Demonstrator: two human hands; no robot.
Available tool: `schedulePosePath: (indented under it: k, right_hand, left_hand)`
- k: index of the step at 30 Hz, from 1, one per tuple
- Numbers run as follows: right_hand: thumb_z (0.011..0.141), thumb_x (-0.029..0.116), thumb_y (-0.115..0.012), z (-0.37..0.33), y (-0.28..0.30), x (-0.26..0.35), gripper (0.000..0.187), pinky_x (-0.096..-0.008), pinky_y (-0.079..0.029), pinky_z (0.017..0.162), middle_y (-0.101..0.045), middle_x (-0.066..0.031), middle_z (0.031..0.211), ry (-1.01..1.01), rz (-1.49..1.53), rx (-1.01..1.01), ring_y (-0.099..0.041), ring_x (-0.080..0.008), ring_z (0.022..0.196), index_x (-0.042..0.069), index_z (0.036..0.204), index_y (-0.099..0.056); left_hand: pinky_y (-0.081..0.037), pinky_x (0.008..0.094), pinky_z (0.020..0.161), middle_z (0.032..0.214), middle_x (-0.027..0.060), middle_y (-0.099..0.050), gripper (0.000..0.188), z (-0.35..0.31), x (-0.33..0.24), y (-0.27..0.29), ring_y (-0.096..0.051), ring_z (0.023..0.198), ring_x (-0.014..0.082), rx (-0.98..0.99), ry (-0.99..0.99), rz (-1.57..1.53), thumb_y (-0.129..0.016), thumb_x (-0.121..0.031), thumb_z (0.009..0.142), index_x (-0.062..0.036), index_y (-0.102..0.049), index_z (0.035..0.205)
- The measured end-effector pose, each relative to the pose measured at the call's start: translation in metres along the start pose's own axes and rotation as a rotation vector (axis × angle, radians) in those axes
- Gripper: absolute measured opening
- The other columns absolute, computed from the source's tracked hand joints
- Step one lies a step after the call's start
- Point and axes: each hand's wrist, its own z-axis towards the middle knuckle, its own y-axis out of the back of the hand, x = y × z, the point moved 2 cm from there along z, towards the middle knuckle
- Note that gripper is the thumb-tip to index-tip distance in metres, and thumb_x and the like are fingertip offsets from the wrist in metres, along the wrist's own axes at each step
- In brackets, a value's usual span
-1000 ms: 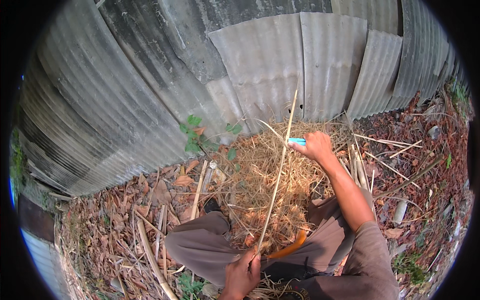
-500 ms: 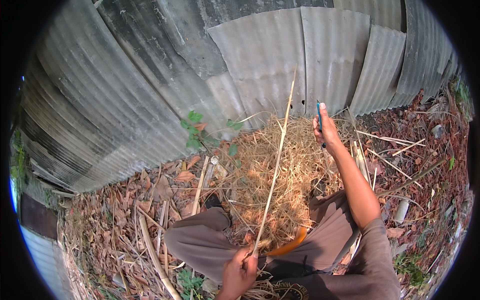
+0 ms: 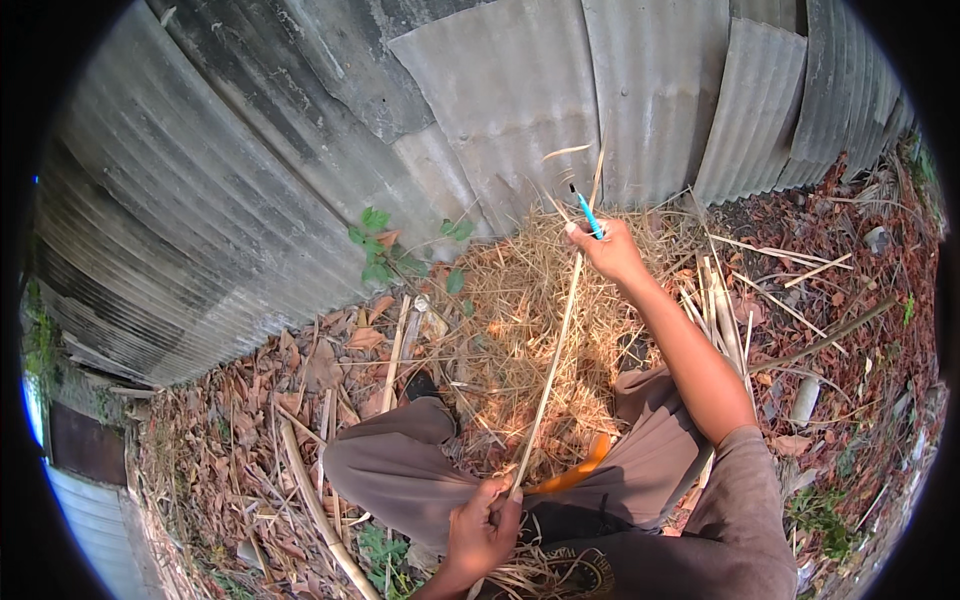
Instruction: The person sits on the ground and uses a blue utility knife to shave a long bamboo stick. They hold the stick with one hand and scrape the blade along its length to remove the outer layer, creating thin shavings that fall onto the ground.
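Note:
My left hand (image 3: 482, 530), low in the view over my lap, is closed round the near end of a long thin pale stick (image 3: 552, 375), which looks like bamboo. The stick slants up and away toward the metal wall. Near its far end my right hand (image 3: 612, 250) grips a blue-handled knife (image 3: 587, 212), its dark tip pointing up and left. The knife lies close against the stick, and the right fingers seem to touch it. A pale curled shaving (image 3: 568, 152) shows beyond the knife, near the stick's far tip.
A heap of straw-like shavings (image 3: 530, 320) lies between my legs, with an orange curved object (image 3: 575, 470) at its near side. Corrugated sheets (image 3: 500, 110) stand along the far side. Cut sticks (image 3: 722, 310) lie at the right, a pole (image 3: 320, 515) at the left, among dry leaves.
My right hand has moved left and slightly down, bringing the knife from beside the stick onto it. A curled shaving has appeared near the far tip. My left hand keeps its hold.

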Motion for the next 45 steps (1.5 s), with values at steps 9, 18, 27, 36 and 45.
schedulePosePath:
  k: [9, 18, 27, 36, 45]
  right_hand:
    - [0.084, 0.041, -0.066, 0.007, 0.054, -0.031, 0.039, -0.0376, -0.047, 0.053, -0.06, -0.0075, 0.062, 0.08, -0.544, -0.136, -0.057, -0.0252, 0.05, 0.002, 0.087, -0.061]
    - [0.077, 0.065, -0.061, -0.182, -0.037, 0.061, 0.061, -0.0403, -0.047, 0.05, -0.057, -0.0117, 0.053, 0.489, -0.618, 0.25, -0.061, -0.0306, 0.051, 0.003, 0.078, -0.06]
    - [0.071, 0.075, -0.056, -0.234, -0.078, 0.081, 0.073, -0.0375, -0.044, 0.039, -0.05, -0.0108, 0.042, 0.684, -0.846, 0.242, -0.056, -0.0281, 0.038, 0.004, 0.06, -0.056]
    - [0.065, 0.082, -0.054, -0.17, -0.075, 0.079, 0.077, -0.0395, -0.043, 0.04, -0.046, -0.0102, 0.041, 0.778, -0.915, -0.013, -0.053, -0.0295, 0.038, 0.006, 0.051, -0.054]
    - [0.066, 0.088, -0.043, -0.068, -0.041, 0.076, 0.09, -0.0426, -0.045, 0.044, -0.052, -0.0163, 0.045, 0.579, -0.932, -0.243, -0.057, -0.0336, 0.045, 0.001, 0.052, -0.061]
  left_hand:
    - [-0.029, 0.0206, 0.036, 0.053, 0.0016, -0.043, 0.015, 0.019, 0.016, 0.015, -0.037, 0.04, 0.007, 0.076, 0.294, -0.693, -0.048, -0.017, 0.098, -0.0075, -0.048, 0.109]
    - [-0.028, 0.0191, 0.04, 0.057, 0.0007, -0.047, 0.019, 0.018, 0.013, 0.029, -0.039, 0.046, 0.0042, 0.032, 0.142, -0.773, -0.051, -0.013, 0.097, -0.0051, -0.048, 0.113]
    - [-0.032, 0.0188, 0.048, 0.061, -0.0028, -0.048, 0.022, -0.003, 0.01, 0.045, -0.042, 0.054, 0.0013, -0.055, -0.009, -0.669, -0.051, -0.01, 0.096, -0.0005, -0.049, 0.116]
    - [-0.031, 0.0194, 0.048, 0.062, -0.0036, -0.045, 0.021, -0.013, 0.019, 0.046, -0.038, 0.054, 0.0015, -0.038, -0.012, -0.703, -0.05, -0.009, 0.096, 0.0012, -0.048, 0.114]
    - [-0.025, 0.0189, 0.039, 0.058, 0.0002, -0.044, 0.021, -0.022, 0.028, 0.044, -0.036, 0.047, 0.0035, 0.003, -0.003, -0.636, -0.052, -0.015, 0.096, -0.0044, -0.045, 0.113]
